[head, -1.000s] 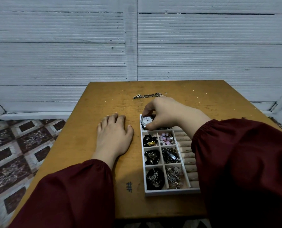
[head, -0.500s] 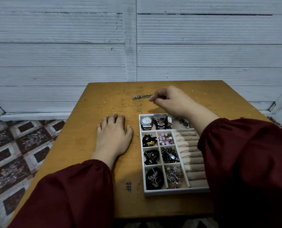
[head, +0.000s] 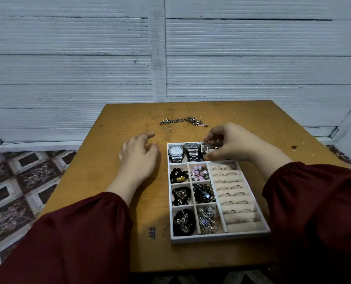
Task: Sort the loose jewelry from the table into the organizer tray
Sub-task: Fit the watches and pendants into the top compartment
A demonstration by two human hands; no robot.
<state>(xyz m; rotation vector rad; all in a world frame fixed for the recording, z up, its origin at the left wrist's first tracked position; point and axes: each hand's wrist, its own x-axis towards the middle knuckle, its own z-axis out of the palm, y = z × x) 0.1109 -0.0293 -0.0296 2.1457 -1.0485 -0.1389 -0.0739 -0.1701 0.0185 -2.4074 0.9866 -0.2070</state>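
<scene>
Maroon sleeves (head: 78, 232) frame the near edge of the wooden worktop (head: 88, 171). Between them sits the white organizer tray (head: 217, 238), already well stocked: six small compartments of beads and tangled pieces on its left, and ring rolls (head: 236, 201) with bands slotted in on its right. Across its far end, a white-dial watch (head: 175, 151) and a grey-dial watch (head: 192, 148) lie side by side.

The left hand (head: 138, 160), flat on the wood half a second ago, now has its loose, empty fingers lifted beside the tray.

The right hand (head: 234, 144) had been reaching out toward the far side. It has come back over the watch compartment, where thumb and forefinger pinch a square-faced watch (head: 204, 149) standing next to the grey one, probably to straighten it.

Beyond the tray, the metal link chain (head: 182, 120) still lies on the worktop, apart from both hands. It appears to be the last loose piece, so the sorting looks nearly done, with only that chain left to fetch.
</scene>
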